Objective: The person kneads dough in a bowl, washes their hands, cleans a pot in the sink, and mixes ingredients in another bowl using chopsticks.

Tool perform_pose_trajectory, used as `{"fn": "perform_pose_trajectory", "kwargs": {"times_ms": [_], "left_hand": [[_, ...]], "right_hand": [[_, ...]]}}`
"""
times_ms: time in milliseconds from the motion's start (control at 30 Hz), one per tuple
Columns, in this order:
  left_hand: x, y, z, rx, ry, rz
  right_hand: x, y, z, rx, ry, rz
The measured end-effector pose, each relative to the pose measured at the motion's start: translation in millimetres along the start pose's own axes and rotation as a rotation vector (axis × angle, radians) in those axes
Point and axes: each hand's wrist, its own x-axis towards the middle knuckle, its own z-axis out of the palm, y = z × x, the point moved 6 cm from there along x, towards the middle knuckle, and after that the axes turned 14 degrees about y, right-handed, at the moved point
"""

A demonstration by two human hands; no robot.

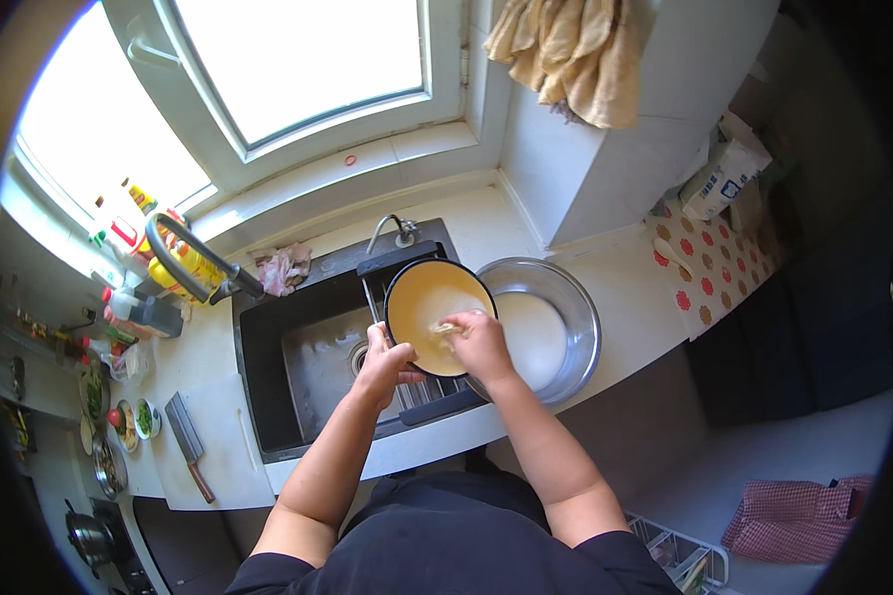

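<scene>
Gripping one bowl (425, 300) is the left hand (381, 371); the right hand (482, 349) pinches one pale scrap (447, 328); one basin (583, 332) stands alongside.

Round, yellow-lined, dark-rimmed bowl (419, 302), held mouth-up; small pale piece (447, 327) pinched over its interior; at right, on the worktop (620, 302), wide shiny steel basin (585, 315) of milky-white liquid (533, 342).
</scene>
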Motion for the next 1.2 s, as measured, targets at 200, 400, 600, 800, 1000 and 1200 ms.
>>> {"fn": "perform_pose_trajectory", "kwargs": {"times_ms": [200, 400, 600, 800, 1000, 1200], "left_hand": [[20, 4, 48, 0.171, -0.064, 0.030], [30, 7, 81, 0.374, -0.055, 0.214], [32, 23, 100, 0.737, -0.049, 0.607], [15, 41, 116, 0.910, -0.095, 0.777], [2, 47, 122, 1.032, -0.132, 1.114], [-2, 46, 121, 1.035, -0.159, 1.136]], "right_hand": [[22, 70, -49, 0.502, 0.004, 0.545], [26, 104, -78, 0.972, -0.026, 0.912], [31, 118, -91, 0.986, 0.033, 0.937], [28, 133, -91, 0.961, 0.069, 0.959], [23, 141, -83, 0.980, 0.064, 0.953], [21, 138, -77, 0.964, 0.057, 0.951]]}}
